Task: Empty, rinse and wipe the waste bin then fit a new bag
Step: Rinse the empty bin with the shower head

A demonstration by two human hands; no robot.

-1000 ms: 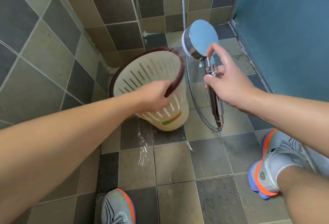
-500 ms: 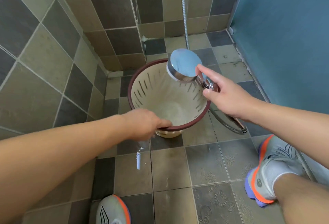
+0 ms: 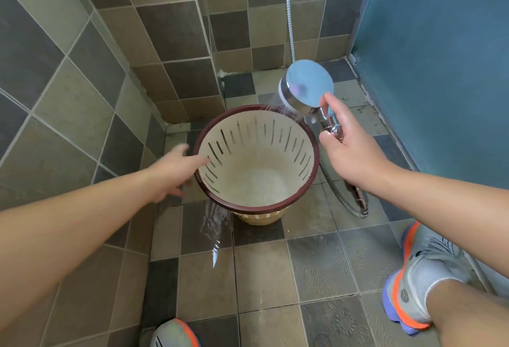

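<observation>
**Rinsing a slotted bin on the shower floor**

Standing in a tiled corner, a person looks down at wet floor tiles (image 3: pixel 264 272) in grey and tan, with matching wall tiles (image 3: pixel 82 52) filling the upper left of the frame and a blue panel (image 3: pixel 440 57) taking the upper right.

Centre frame sits the waste bin (image 3: pixel 256 181), upright on the floor, cream plastic with narrow slots round its wall and a dark red-brown rim. Water lies in its bottom, and a puddle glints on the tiles just below and left of it.

At the lower right a grey shoe (image 3: pixel 418 277) with orange and purple trim is planted on the floor; the toe of another shoe (image 3: pixel 173 334) shows at the bottom edge.

Right of the bin, the shower head (image 3: pixel 307 85), a round chrome disc, is tilted toward the bin's far rim, and thin streams of spray run from it down onto that edge. Its metal hose (image 3: pixel 337 192) loops along the floor beside the bin and also climbs the back wall.

The right hand (image 3: pixel 349 142) grips the shower handle, fingers wrapped round it, forefinger stretched up against the disc.

The left hand (image 3: pixel 176 173) is blurred, fingers spread loose, holding nothing; it hangs at the bin's left rim, and whether it touches I cannot tell.
</observation>
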